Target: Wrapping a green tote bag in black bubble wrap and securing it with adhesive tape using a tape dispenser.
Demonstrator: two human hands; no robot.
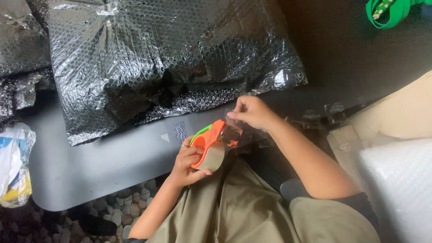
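Note:
My left hand (pixel 186 163) grips an orange tape dispenser (pixel 208 145) with a green blade guard and a roll of clear tape, held over my lap. My right hand (pixel 252 111) pinches the free end of the clear tape (pixel 234 130) just right of the dispenser's nose, pulling a short strip out. Both hands hover above my khaki trousers (pixel 252 202). A large parcel wrapped in black bubble wrap (pixel 166 58) lies on the dark grey mat (pixel 99 157) just beyond the hands.
More black bubble-wrapped bundles (pixel 20 49) sit at the far left. A clear plastic bag (pixel 13 166) lies at the left edge. Pebble flooring (pixel 130 202) shows below the mat. White bubble wrap (pixel 400 180) and cardboard (pixel 400 112) lie at right; a green strap (pixel 389 11) is top right.

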